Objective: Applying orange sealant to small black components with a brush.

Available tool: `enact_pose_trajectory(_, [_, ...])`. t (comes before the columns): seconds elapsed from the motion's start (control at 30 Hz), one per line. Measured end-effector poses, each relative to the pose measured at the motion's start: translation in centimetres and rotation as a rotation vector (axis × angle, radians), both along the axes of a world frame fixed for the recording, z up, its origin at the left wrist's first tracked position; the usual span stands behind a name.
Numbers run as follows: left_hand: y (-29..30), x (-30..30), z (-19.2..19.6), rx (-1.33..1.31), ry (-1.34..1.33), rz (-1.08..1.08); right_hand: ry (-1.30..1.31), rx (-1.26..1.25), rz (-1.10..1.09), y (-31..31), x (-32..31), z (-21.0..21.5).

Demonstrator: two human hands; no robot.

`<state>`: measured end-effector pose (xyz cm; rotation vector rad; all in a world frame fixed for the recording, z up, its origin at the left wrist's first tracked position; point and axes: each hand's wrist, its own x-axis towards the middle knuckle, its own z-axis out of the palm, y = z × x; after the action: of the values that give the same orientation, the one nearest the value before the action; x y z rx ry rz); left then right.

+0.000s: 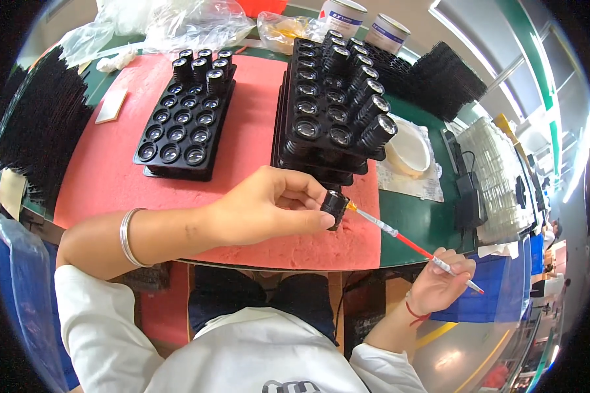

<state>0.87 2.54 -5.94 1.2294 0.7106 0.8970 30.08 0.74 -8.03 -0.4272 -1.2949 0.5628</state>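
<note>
Between the thumb and fingers of my left hand (269,209) is a small black lens barrel (335,205), held over the front part of the pink foam mat (246,137). My right hand (442,281) grips a thin red and white paintbrush (413,243). The brush's yellowish tip meets the right side of the barrel, or lies very close to it. Beyond my left hand stands a stack of black trays (288,141) carrying several lens barrels, with taller ones along its right side. Another black tray (177,173) to the left holds lenses, with taller barrels at its far end.
Black stacked trays or strips (42,118) crowd the left edge, and more black trays (449,78) stand far right. A round white dish (408,149) rests on paper at right. Two cans (388,33) and plastic bags (196,23) line the back. Clear trays (491,177) are stacked beyond the dish.
</note>
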Motion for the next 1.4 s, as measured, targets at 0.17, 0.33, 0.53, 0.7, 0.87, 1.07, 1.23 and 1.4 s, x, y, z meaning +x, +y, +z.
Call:
enact_pose_trajectory(0.17, [-0.2, 0.1, 0.7, 0.006, -0.046, -0.040, 0.041, -0.038, 0.081, 0.2, 0.2, -0.4])
enact_pose_trajectory(0.33, [-1.2, -1.8, 4.3, 0.201, 0.295, -0.099, 0.243, -0.117, 0.169, 1.3, 0.6, -1.8])
enact_pose_trajectory(0.53, [0.1, -8.4, 8.0, 0.710, 0.484, 0.131, 0.360, -0.211, 0.055, 1.3, 1.1, -2.5])
enact_pose_trajectory(0.7, [2.1, -14.7, 6.4, 0.622, 1.060, 0.730, 0.438, -0.203, 0.130, 1.5, 0.8, -2.6])
enact_pose_trajectory(0.87, [4.5, -15.4, 4.2, 0.507, 1.242, 0.867, 0.421, -0.190, 0.085, 1.5, 0.7, -2.7])
enact_pose_trajectory(1.07, [4.7, -14.3, 3.9, 0.583, 1.328, 0.910, 0.437, -0.180, 0.088, 1.5, 0.9, -2.8])
enact_pose_trajectory(1.23, [4.4, -13.2, 4.8, 0.488, 1.349, 0.879, 0.383, -0.168, 0.208, 1.3, 1.5, -3.0])
enact_pose_trajectory(1.4, [4.4, -13.0, 5.1, 0.468, 1.377, 0.877, 0.362, -0.160, 0.222, 1.4, 1.7, -3.1])
